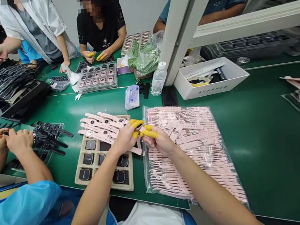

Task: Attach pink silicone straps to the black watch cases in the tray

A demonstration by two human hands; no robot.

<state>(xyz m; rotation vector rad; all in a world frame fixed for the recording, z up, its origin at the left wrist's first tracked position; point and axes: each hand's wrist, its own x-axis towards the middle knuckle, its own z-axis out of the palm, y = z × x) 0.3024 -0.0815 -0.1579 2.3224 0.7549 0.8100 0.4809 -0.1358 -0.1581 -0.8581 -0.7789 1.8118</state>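
Both my hands meet over the gap between a tray and a bag, yellow covers on some fingertips. My left hand (127, 136) is closed on a small dark watch body, with a pink strap hanging below it. My right hand (157, 138) pinches a pale pink strap end against that watch. The beige tray (94, 169) under my left forearm holds square dark watch faces in compartments. Pink-strapped watches (104, 126) lie across its far part. Beneath my right hand, a clear bag (168, 174) is filled with rows of pink straps, and loose pink straps (193, 136) rest on top.
A water bottle (158, 79) and a white box (213, 79) of tools stand beyond the bag, by a metal post (180, 25). A neighbour's hands (13, 140) work with black watches (47, 138) at left. People sit and stand across the green table (263, 124).
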